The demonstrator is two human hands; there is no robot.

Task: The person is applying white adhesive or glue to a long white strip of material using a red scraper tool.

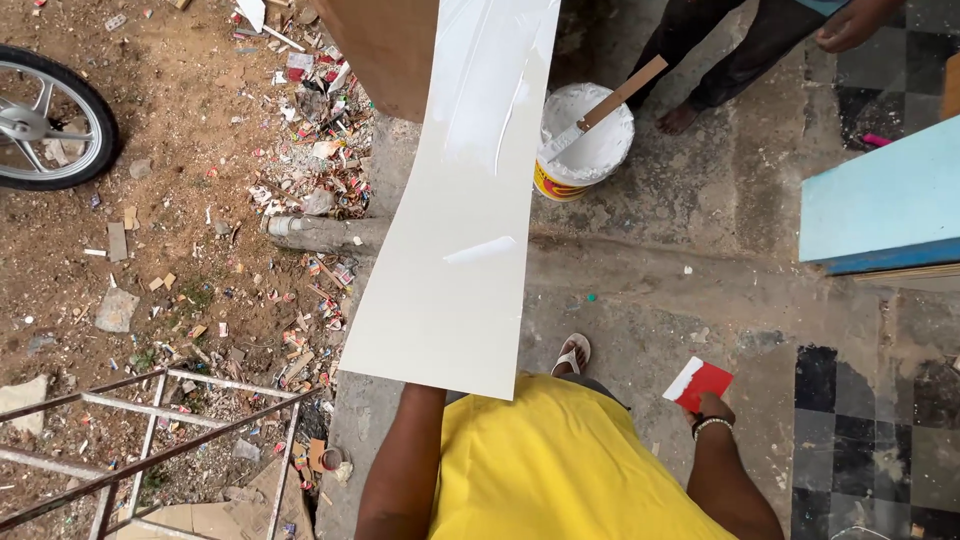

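A long white laminate sheet (455,250) held out over a rough concrete floor (650,290), a red scraper (699,384) in the other hand.

The sheet is thin, smooth and slightly bowed, its far half glossy with wet white paste; its near edge hides the left hand, so I cannot tell that hand's grip; the right hand (712,412) is pinched shut on the flat red plastic card, one corner smeared white; beyond the sheet stands a round white bucket (582,145) of paste with a flat wooden stick (620,95) in it; beside it another person's bare foot (680,118).
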